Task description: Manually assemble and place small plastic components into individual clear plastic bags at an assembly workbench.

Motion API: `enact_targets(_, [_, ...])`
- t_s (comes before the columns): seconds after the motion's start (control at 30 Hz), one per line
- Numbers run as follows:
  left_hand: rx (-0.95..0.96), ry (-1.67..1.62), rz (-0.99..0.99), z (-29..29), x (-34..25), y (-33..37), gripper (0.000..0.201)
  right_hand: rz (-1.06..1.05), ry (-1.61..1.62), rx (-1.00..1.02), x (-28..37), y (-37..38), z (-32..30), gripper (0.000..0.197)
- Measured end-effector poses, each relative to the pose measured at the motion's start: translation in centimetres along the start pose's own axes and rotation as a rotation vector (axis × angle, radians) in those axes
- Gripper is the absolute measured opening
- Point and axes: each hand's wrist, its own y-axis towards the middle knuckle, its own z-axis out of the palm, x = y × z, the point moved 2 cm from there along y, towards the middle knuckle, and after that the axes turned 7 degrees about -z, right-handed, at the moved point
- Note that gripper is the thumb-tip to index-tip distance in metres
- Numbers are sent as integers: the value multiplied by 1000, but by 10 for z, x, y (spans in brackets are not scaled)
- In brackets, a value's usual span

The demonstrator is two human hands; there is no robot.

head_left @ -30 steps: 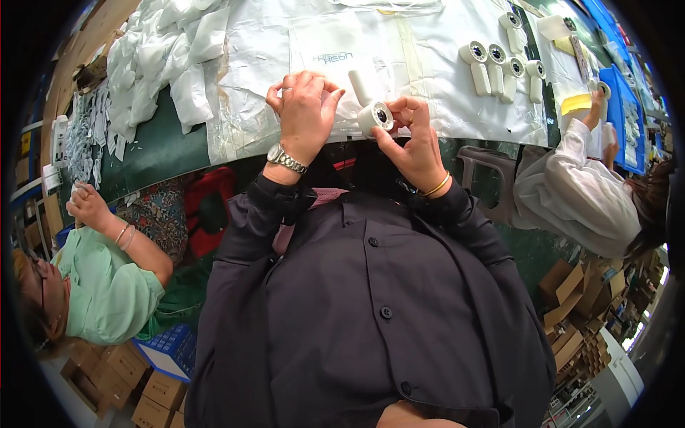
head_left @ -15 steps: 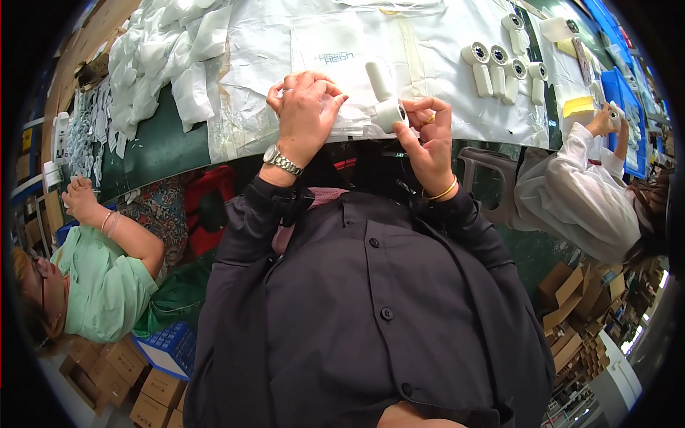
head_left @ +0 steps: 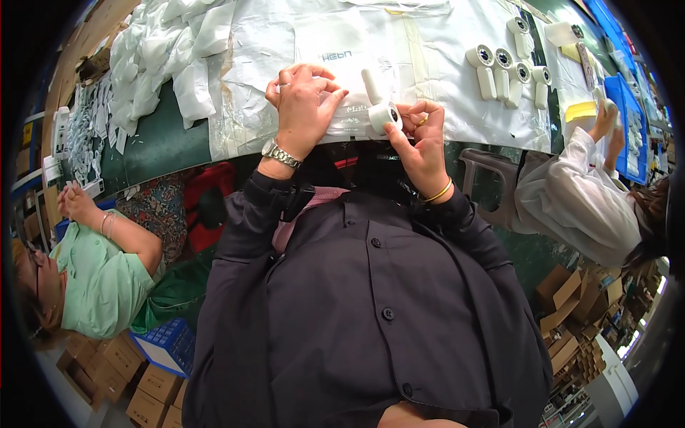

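Just right of centre on the white-covered table, a small white hairdryer-shaped device (head_left: 384, 116) has its round, dark-centred head toward me and its handle pointing away. My right hand (head_left: 424, 139) grips the head's right side, thumb in front and fingers bent behind it. Left of the device, my left hand (head_left: 305, 103) is curled with palm down, thumb and fingertips drawn in over the sheet; what they hold, if anything, is hidden. Clear plastic film (head_left: 349, 123) lies between my left hand and the device.
Several similar white devices (head_left: 501, 71) lie at the right. White pouches (head_left: 171, 57) are heaped at the far left, beside a pile of small strips (head_left: 87, 132). Co-workers sit on both sides, one in a green top (head_left: 107, 278), one in a white shirt (head_left: 578, 200). Blue bins (head_left: 626, 128) stand far right.
The device and my right hand have shifted slightly left, and its head has turned a little toward me. My left hand has barely moved. The right co-worker's hands have moved.
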Motion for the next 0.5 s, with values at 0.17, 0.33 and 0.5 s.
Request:
enact_targets(0.17, [-3,-41,-13,-5,4,3,17,-46,-40,14,0,-3,-2,43])
enact_targets(0.33, [42,-98,29,-9,6,-1,16,-151,-33,-71,12,-6,-15,40])
enact_targets(0.5, [57,-106,118,-17,-4,-7,16,-153,92,-133,23,-1,-21,35])
